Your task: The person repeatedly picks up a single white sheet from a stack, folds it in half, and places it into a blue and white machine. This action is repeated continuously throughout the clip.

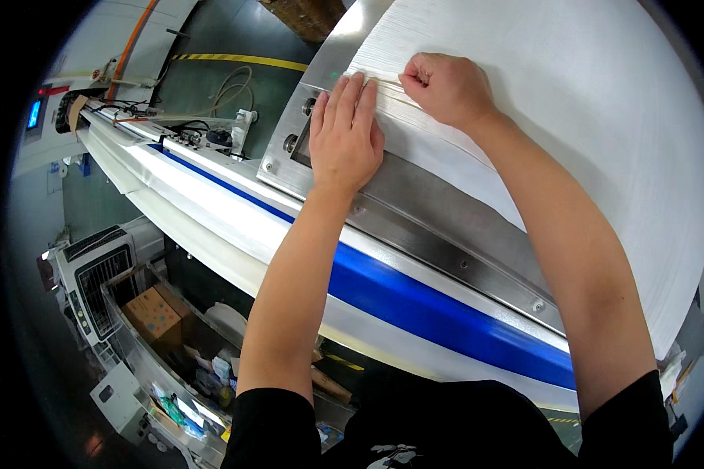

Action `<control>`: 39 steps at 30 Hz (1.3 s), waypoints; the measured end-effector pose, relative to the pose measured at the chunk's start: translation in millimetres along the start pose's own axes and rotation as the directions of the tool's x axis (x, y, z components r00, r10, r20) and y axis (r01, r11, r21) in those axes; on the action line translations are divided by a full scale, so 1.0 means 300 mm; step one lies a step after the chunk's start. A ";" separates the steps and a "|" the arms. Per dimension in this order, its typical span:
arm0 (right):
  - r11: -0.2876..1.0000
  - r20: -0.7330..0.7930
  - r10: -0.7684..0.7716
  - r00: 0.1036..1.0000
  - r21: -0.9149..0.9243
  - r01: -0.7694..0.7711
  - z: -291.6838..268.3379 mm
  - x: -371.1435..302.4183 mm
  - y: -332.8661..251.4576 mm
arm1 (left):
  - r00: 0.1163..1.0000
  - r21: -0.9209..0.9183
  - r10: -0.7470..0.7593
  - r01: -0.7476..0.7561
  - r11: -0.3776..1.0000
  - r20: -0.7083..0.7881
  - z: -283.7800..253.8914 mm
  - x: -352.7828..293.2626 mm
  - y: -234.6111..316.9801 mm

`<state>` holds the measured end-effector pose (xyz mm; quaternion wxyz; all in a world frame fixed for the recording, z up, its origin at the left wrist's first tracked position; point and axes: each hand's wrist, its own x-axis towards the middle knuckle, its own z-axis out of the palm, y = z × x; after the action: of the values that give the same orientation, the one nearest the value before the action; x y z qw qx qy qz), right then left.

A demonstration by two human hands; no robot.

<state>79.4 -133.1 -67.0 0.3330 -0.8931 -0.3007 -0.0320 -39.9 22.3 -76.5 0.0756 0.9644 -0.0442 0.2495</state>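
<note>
A tall pile of white, thinly layered sheet material [555, 47] fills the upper right, its many layers showing as fine ridges along the side. Flat on the pile's near left corner lies my left hand [346, 133], fingers straight and its palm over the brushed metal frame [438, 211]. Just right of it, my right hand [450, 90] is closed, with thumb and forefinger drawn together at the loose, wavy layer edges [399, 98]. Whatever sits in that pinch is too small to make out. Dark round knobs [291, 143] stick out beside my left wrist.
A blue strip [446, 313] and long white bands run below the metal frame. At lower left stands a metal bin [133, 313] with a cardboard box [155, 314] and assorted clutter. Hoses and cables [231, 94] lie near the machine's far left end, above a yellow floor line [242, 59].
</note>
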 end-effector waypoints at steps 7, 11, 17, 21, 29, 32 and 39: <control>1.000 0.006 -0.010 1.000 -0.019 0.010 -0.013 0.007 0.005 | 1.000 0.001 0.025 -0.025 1.000 -0.008 0.017 -0.028 -0.028; 1.000 0.053 0.019 0.998 0.018 -0.020 -0.025 0.014 0.003 | 0.999 -0.021 0.025 -0.026 0.999 -0.029 0.014 -0.030 -0.042; 0.997 0.063 0.058 0.996 0.046 -0.061 -0.028 0.009 -0.002 | 1.000 -0.008 -0.003 0.003 1.000 -0.010 -0.013 0.015 -0.014; 0.994 0.079 0.091 0.993 0.054 -0.095 -0.022 0.009 -0.008 | 1.000 0.024 0.011 -0.011 1.000 -0.019 -0.003 0.021 -0.016; 0.982 0.065 0.098 0.993 0.158 -0.108 -0.051 -0.016 -0.031 | 0.996 0.017 0.082 -0.082 0.996 0.034 -0.057 0.007 -0.024; 0.981 0.034 -0.047 0.998 0.189 0.040 -0.092 -0.153 -0.069 | 0.961 0.007 0.236 -0.240 0.971 0.144 -0.108 0.009 -0.075; 0.916 -0.005 0.354 0.935 -0.201 -0.347 -0.446 -0.789 0.027 | 0.769 -0.068 0.382 -0.407 0.911 0.513 -0.209 0.066 -0.157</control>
<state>-90.2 -342.3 -28.7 0.2379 -0.9616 -0.1363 0.0122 -46.5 78.3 -18.4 -0.0158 0.9659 -0.2583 -0.0066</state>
